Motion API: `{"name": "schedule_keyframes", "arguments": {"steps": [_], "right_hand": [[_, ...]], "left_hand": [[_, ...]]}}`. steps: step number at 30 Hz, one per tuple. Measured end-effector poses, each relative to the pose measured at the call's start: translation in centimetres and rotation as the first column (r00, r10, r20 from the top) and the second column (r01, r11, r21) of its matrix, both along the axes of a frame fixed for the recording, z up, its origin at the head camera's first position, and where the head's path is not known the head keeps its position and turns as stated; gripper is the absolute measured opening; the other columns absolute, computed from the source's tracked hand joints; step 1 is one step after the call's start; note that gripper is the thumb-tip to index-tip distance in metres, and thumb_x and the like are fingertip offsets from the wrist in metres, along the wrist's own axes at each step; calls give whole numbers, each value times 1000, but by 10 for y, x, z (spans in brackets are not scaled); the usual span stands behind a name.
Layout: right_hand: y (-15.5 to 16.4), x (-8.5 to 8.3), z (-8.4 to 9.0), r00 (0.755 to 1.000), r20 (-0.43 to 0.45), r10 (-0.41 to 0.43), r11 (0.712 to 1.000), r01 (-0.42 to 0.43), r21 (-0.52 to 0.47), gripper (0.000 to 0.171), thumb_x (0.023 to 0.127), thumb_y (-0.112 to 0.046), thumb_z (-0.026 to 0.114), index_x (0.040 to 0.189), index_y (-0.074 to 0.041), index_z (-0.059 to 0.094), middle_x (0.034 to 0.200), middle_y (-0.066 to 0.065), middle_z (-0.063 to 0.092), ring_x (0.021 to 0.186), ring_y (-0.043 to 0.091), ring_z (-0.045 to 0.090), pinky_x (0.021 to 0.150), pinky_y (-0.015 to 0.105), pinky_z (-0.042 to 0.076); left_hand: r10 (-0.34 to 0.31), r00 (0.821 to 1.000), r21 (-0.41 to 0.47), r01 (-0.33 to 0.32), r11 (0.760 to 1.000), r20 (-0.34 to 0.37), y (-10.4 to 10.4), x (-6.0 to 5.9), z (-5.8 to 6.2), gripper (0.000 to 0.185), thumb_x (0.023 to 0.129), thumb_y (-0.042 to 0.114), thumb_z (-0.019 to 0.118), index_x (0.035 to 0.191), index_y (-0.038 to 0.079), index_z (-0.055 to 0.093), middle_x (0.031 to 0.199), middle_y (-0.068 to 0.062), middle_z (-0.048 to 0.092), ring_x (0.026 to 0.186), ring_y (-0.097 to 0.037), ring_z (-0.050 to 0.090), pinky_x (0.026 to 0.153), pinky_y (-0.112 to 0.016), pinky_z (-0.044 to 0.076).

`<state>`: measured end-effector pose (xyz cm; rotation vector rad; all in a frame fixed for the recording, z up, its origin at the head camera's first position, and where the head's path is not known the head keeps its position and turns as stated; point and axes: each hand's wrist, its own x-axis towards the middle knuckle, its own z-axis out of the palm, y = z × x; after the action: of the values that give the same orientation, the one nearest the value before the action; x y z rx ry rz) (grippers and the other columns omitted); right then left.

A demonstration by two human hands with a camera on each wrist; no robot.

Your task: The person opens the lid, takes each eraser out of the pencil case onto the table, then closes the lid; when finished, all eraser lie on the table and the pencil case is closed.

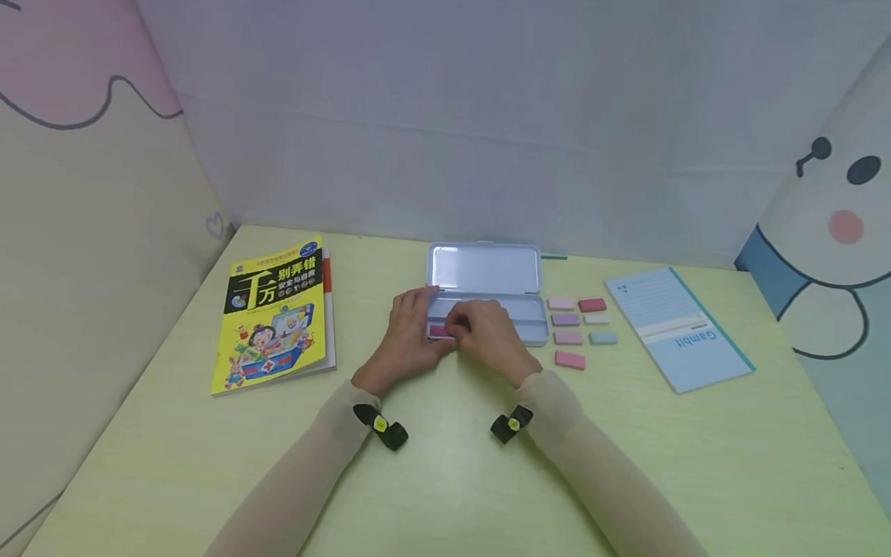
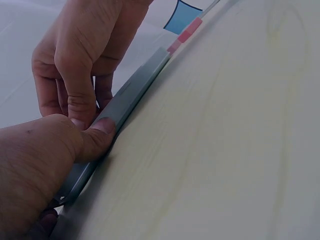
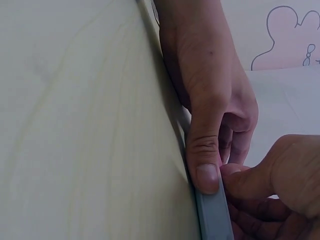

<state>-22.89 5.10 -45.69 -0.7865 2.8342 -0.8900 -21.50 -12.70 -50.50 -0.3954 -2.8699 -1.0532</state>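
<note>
Gripping open tin case (image 1: 487,309), long axis left-right: both hands, L hand (image 1: 407,336) & R hand (image 1: 487,333); notepad (image 1: 678,329) reads "Gambit".

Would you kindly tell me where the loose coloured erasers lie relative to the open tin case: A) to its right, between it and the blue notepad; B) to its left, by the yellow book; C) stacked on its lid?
A: the loose erasers lie right of the tin case, before the blue notepad.

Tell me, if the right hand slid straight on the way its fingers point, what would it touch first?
Probably the left hand: the right hand points leftward inside the open grey metal pencil tin, over a pink eraser; depth is unclear.
</note>
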Motion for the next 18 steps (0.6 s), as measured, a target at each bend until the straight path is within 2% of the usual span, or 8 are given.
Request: {"name": "schedule_keyframes", "arguments": {"steps": [5,11,18], "right_hand": [[2,0,-3,1000,-8,-8,999,8,-51,8,95,-2,73,97,-7,80,93,6,81,89,23,70,90,42,57],[13,2,2,998,-33,-51,991,46,-130,9,97,-1,73,97,-8,78,94,6,80,86,21,66,87,40,56],[34,5,4,996,-41,-83,986,76,-149,8,99,-3,72,98,-9,77,95,5,79,86,20,64,84,35,55]], "left_hand": [[-1,1000,12,0,1000,13,0,0,-1,98,88,39,87,162,5,34,161,-25,40,150,-45,33,123,-61,37],[-5,1000,5,5,1000,16,0,1,-1,100,87,40,88,163,4,32,161,-24,40,150,-43,33,123,-60,37],[-1,1000,9,1,1000,30,1,1,-1,99,88,39,87,163,5,33,160,-23,40,151,-42,32,124,-59,36]]}}
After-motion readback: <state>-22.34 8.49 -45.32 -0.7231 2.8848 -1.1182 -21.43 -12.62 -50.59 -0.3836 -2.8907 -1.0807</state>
